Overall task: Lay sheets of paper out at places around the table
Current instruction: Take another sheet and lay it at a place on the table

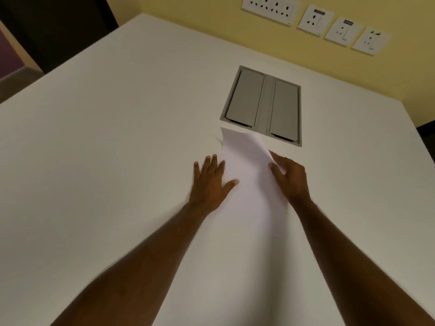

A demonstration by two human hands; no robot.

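The thin white paper sheets [249,175] look light and floppy (far corner curling); left hand [210,182] presses flat at nine o'clock, right hand [290,177] pinches the three o'clock edge.

Grey cable hatch [262,105] closed; wall sockets [315,21] on yellow wall [353,74].

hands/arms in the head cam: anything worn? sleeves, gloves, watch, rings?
Nothing worn that shows. The left hand and the right hand are bare: no gloves, and no rings can be made out. Both forearms are uncovered down to the bottom edge of the picture, with no sleeve cuff, watch or wristband in view.
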